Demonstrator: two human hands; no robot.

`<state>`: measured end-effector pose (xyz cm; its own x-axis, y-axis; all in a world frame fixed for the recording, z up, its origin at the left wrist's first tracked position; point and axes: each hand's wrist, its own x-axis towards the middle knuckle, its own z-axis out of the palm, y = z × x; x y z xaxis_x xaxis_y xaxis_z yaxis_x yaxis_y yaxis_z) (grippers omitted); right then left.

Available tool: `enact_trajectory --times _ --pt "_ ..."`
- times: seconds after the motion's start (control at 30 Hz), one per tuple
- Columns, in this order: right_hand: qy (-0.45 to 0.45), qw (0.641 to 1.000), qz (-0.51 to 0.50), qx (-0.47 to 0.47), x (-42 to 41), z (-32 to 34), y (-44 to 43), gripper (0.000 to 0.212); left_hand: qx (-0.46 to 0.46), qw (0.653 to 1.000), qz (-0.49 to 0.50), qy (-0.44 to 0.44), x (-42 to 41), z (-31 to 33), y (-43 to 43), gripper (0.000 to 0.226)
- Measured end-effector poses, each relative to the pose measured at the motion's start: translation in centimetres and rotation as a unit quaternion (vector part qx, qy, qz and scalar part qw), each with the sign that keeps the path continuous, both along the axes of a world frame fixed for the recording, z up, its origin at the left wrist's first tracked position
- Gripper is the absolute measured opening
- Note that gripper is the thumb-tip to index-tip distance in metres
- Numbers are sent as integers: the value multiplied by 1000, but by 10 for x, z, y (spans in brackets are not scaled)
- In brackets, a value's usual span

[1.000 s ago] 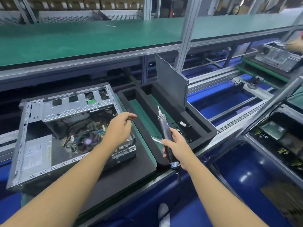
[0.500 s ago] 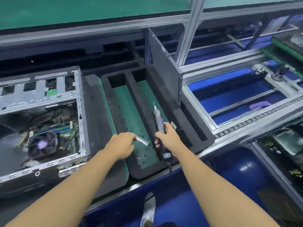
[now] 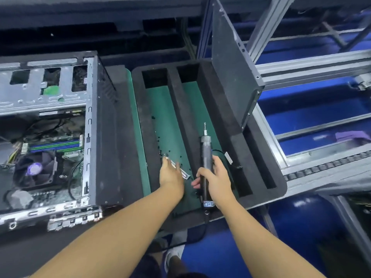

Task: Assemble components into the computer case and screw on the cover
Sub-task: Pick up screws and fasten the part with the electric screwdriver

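Computer case (image 3: 50, 105) sits just left of the black foam tray (image 3: 181, 117), lying on its side with the top open, so I can see straight in. There's one cooler fan (image 3: 35, 169) and a row of blue and green memory slots (image 3: 56, 145) above it. One case, no cover on it yet.

The one cover (image 3: 230, 63) is a grey panel standing on edge along the tray's far right side, upright and leaning a bit.

The tray has two long green-floored bays side by side, plus two narrow dark slots on the right of those. In the left bay there's a scatter of tiny black screws (image 3: 158, 140). They're too small and blurry for me to count properly. There's also one short silver piece (image 3: 183, 173) at the near end.

My left hand (image 3: 170, 175) is over that left bay, right at the silver piece. The feed is smeared there, so I can't tell if the fingers are pinching it or just lying against it.

My right hand (image 3: 216, 177) is wrapped tight round the one electric screwdriver (image 3: 205, 151), over the right bay. Its bit points away from me and its cord hangs off the tray's near edge.

One thin black cable with a white tag (image 3: 228, 157) lies in the right bay beside the driver. One shoe (image 3: 174, 255) shows below the tray.
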<state>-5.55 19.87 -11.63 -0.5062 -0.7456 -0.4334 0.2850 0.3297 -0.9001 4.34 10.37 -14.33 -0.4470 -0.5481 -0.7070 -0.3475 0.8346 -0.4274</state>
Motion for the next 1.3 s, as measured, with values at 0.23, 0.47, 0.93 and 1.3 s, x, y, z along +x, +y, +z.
enact_trajectory --times 0.23,0.47,0.93,1.3 --pt "9 1000 0 -12 0 -2 0 26 11 999 -43 23 9 -19 24 74" --pt "3 1000 0 -16 0 -7 -1 32 55 995 54 68 -1 -6 11 89" --pt "-4 1000 -2 -29 -1 -3 0 24 -84 988 36 127 -17 21 -94 33" --pt "3 1000 -4 -27 -1 -9 1 26 2 997 -9 76 -38 32 -180 33"
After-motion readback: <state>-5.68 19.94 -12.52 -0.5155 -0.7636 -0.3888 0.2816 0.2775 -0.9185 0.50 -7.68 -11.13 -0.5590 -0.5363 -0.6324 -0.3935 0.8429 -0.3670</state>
